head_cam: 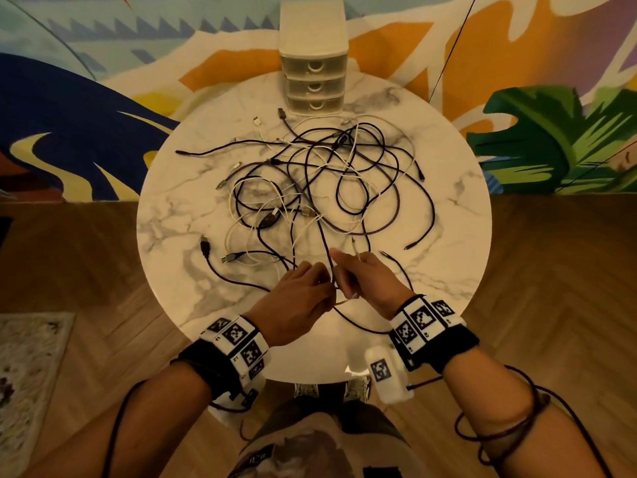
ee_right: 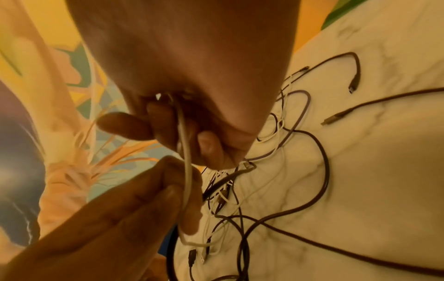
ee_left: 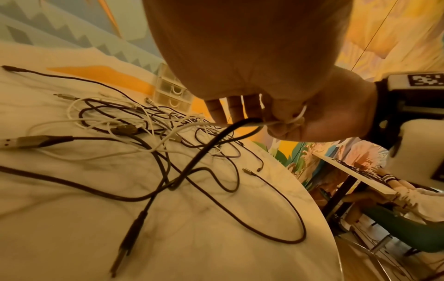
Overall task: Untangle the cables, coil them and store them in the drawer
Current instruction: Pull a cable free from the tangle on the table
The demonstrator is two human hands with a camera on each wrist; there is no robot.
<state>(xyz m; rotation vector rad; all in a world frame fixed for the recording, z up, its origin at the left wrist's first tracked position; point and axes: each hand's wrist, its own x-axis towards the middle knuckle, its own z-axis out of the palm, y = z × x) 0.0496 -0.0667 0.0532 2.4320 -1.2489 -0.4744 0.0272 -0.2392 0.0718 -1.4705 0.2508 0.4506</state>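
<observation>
A tangle of black and white cables (head_cam: 327,174) sprawls over the round marble table (head_cam: 448,208). A small white unit of three drawers (head_cam: 313,84), all closed, stands at the far edge. My hands meet over the near side of the table. My right hand (head_cam: 348,274) curls its fingers round a white cable (ee_right: 186,161). My left hand (head_cam: 324,281) pinches the same white cable just below, between thumb and finger (ee_right: 177,192). A black cable (head_cam: 325,250) rises from the tangle to where the two hands meet (ee_left: 250,119); which hand holds it I cannot tell.
Loose plugs lie around the pile, among them a black USB plug (head_cam: 205,244) at the near left. A black cable loops on the table under my hands (ee_left: 288,209). Wood floor surrounds the table. Another table (ee_left: 360,176) and a green chair (ee_left: 396,232) stand to the right.
</observation>
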